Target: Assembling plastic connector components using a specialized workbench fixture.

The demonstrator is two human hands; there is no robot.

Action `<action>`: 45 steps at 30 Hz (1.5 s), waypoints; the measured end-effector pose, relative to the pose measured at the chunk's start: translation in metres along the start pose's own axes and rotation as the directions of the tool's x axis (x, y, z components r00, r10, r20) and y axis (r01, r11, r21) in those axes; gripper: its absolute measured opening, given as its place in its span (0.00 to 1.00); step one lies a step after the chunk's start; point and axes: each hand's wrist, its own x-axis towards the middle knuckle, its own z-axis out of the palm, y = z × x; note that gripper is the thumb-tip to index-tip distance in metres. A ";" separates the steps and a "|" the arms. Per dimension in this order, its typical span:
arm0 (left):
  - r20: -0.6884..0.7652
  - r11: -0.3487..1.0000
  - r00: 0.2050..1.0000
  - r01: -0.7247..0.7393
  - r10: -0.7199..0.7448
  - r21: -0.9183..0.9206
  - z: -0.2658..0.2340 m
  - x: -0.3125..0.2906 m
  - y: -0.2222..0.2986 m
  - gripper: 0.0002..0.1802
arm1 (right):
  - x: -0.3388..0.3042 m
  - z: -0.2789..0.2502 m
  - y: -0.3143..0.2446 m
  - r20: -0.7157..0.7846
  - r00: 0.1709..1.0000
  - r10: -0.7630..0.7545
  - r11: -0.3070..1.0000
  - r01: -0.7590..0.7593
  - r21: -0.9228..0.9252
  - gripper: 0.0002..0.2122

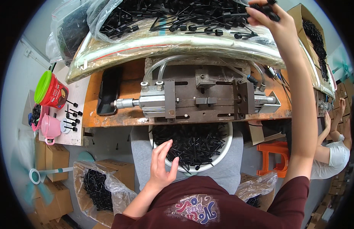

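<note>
Clutching black parts point(274, 15), the right hand point(280, 22) is raised; the left hand point(161, 167) spreads over a tub point(229, 140) of black pieces point(198, 145).

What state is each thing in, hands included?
Right hand: raised, gripping black pieces
Left hand: open, fingers over the tub, contact unclear
White tub: well filled with black pieces
Pile: loose, jumbled
Machine: can't tell if running
Carton: open, bag-lined, holding black pieces
Fan: blades blurred, likely spinning
</note>
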 end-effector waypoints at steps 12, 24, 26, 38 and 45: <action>0.132 0.954 0.978 -0.123 0.164 -0.274 -0.032 0.111 0.064 0.31 | -0.188 0.040 -0.040 0.299 0.915 0.270 0.675 -0.401 0.619 0.12; 0.180 0.952 0.979 -0.033 0.091 -0.304 -0.018 0.106 0.071 0.19 | -0.217 0.042 -0.015 -0.226 0.957 0.184 0.929 -0.094 0.357 0.13; 0.092 0.996 0.993 -0.066 0.071 -0.054 -0.003 0.107 0.065 0.17 | -0.219 0.043 -0.011 -0.259 0.966 -0.003 0.990 0.038 0.133 0.14; 0.151 0.894 0.962 -0.268 0.227 0.360 0.029 0.124 0.043 0.15 | -0.232 0.043 -0.015 -0.246 0.940 -0.238 0.966 0.204 -0.156 0.17; 0.141 0.907 0.965 -0.257 0.221 0.333 0.028 0.128 0.041 0.15 | -0.237 0.041 -0.019 -0.184 0.955 -0.231 0.963 0.198 -0.180 0.14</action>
